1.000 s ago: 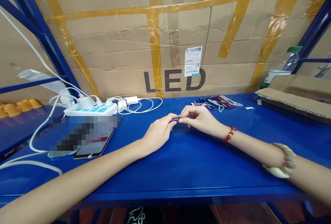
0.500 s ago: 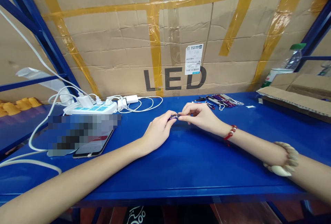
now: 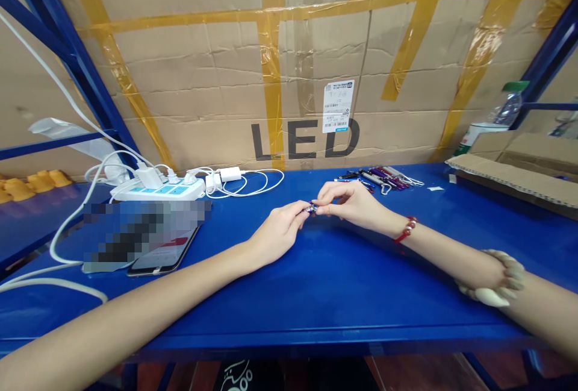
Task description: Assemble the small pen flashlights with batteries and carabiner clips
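Observation:
Over the middle of the blue table (image 3: 316,294), both hands meet at a small shiny dark-and-silver piece (image 3: 311,208). My left hand (image 3: 277,231) has its thumb and fingers pinched on the left end of the piece. Fingertips of my right hand (image 3: 354,205) are closed at its right end. Most of the piece is covered by fingers, so its exact kind cannot be made out. Behind my right hand lies a group of slim metallic pen-like sticks (image 3: 383,178), in purple, red, silver and black, some with small clips.
On the left are a white power strip (image 3: 158,190) with plugs and looping white cables (image 3: 264,181), and a phone (image 3: 165,252) beside a blurred patch. An open cardboard box (image 3: 510,177) and a bottle (image 3: 510,105) stand at right. A large carton (image 3: 203,90) backs the table.
The small piece has turned between my fingers, and its right end now shows more. Both hands have shifted slightly; the things on the table stay put.

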The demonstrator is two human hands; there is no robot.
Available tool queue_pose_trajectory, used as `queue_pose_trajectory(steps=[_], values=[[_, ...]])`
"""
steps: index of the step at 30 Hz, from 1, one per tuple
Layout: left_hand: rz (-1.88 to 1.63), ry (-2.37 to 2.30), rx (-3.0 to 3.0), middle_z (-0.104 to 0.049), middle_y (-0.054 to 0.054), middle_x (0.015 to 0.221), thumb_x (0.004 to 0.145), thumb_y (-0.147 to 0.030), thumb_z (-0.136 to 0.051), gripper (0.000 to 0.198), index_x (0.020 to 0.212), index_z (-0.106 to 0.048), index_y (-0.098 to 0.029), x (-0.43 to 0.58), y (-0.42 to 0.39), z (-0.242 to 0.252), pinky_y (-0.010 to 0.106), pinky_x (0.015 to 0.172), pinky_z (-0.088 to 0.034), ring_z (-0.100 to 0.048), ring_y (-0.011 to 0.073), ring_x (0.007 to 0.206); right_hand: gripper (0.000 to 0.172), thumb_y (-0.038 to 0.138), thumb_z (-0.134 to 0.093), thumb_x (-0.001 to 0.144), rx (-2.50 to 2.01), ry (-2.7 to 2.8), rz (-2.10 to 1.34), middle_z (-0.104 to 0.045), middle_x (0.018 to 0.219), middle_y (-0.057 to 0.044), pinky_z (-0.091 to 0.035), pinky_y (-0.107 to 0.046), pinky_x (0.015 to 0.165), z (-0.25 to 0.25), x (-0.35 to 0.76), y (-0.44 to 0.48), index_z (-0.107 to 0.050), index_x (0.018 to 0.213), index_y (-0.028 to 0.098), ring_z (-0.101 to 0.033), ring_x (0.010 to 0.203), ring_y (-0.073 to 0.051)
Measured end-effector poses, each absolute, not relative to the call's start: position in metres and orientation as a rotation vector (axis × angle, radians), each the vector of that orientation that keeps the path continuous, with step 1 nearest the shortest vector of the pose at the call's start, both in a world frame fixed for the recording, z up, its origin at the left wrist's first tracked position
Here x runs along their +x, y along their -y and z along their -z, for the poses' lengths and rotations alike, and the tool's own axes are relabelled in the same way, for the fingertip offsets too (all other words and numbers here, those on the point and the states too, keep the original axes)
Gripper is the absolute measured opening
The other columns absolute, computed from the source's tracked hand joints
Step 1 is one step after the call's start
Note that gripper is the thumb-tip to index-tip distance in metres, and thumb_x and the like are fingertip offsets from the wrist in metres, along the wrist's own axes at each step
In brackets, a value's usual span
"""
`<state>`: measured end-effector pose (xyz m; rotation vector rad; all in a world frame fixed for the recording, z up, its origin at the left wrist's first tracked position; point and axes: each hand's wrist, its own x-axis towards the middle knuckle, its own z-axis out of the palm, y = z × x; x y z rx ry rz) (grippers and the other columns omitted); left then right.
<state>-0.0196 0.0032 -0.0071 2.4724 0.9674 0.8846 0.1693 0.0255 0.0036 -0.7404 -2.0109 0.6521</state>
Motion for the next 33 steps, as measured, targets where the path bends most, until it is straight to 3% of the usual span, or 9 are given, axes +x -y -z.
queue_pose_trajectory(steps=[11, 27, 33], values=[[-0.870, -0.884, 2.517, -0.062, 0.003, 0.078, 0.090, -0.018, -0.036, 0.024, 0.095, -0.059, -0.013, -0.0209, -0.0025, 0.0083, 0.023, 0.067, -0.044, -0.055, 0.0114, 0.066, 0.015, 0.030, -0.069, 0.070, -0.720, 2.174, -0.576, -0.061, 0.069, -0.003, -0.046, -0.027, 0.061, -0.0109, 0.1741, -0.0197, -0.069, 0.065, 0.016, -0.057, 0.064, -0.012], [-1.096, -0.836, 2.588, -0.070, 0.006, 0.099, 0.086, -0.016, -0.048, 0.023, 0.102, -0.065, -0.016, -0.0220, -0.0086, 0.0147, 0.028, 0.078, -0.051, -0.065, 0.0171, 0.086, 0.027, 0.037, -0.069, 0.069, -0.830, 2.163, -0.485, -0.057, 0.062, 0.000, -0.041, -0.026, 0.059, -0.0087, 0.1718, -0.0169, -0.060, 0.056, 0.016, -0.053, 0.059, -0.011], [-1.143, -0.880, 2.604, -0.070, 0.007, 0.099, 0.085, -0.019, -0.051, 0.024, 0.103, -0.065, -0.016, -0.0217, -0.0099, 0.0169, 0.029, 0.078, -0.052, -0.066, 0.0184, 0.086, 0.031, 0.041, -0.069, 0.066, -0.899, 2.065, -0.623, -0.056, 0.060, 0.000, -0.040, -0.025, 0.056, -0.0082, 0.1675, -0.0159, -0.057, 0.055, 0.015, -0.051, 0.057, -0.010]])
